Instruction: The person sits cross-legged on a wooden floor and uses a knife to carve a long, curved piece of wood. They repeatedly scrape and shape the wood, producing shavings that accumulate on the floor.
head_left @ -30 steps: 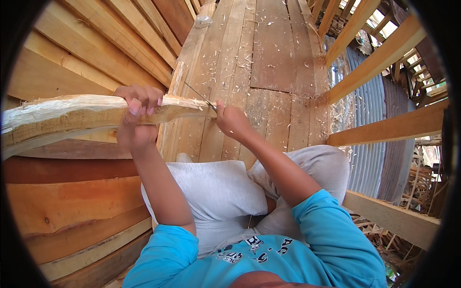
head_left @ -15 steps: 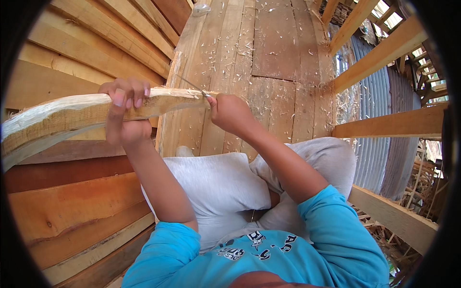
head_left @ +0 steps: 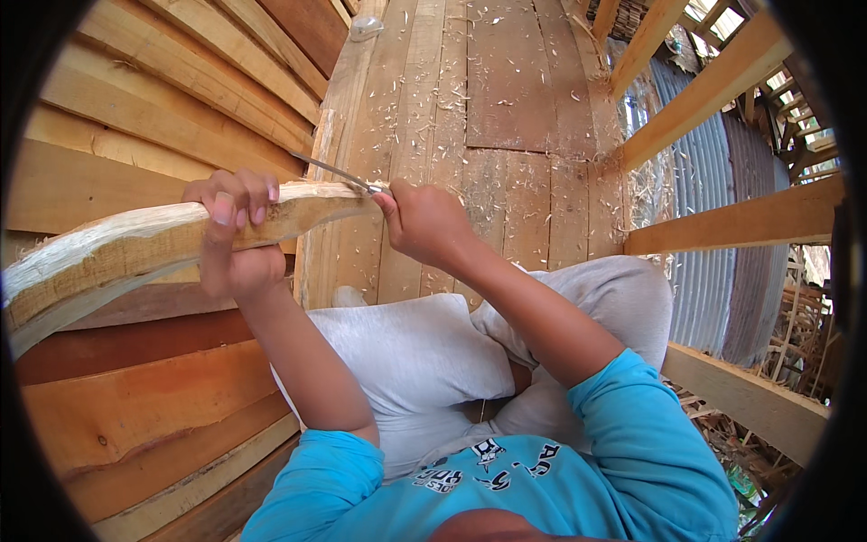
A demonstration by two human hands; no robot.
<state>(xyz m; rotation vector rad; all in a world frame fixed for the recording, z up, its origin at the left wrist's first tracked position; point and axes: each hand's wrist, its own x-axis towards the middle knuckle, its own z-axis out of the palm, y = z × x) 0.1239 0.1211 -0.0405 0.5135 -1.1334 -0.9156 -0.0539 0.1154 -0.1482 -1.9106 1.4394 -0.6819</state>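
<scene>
Pale wood makes up the curved beam (head_left: 135, 228), held crosswise before the person. Around it, short of its right end, wraps the left hand (head_left: 221, 253). At that end, the right hand (head_left: 429, 221) is clenched on a knife (head_left: 332, 168), its thin blade angling left beyond the beam; contact is unclear. Shavings litter the floor (head_left: 510, 203) past the beam.

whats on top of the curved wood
The left hand wraps over the curved wood, hiding what's beneath. Near its right end, the right hand holds a thin blade; whether it touches is unclear.
</scene>
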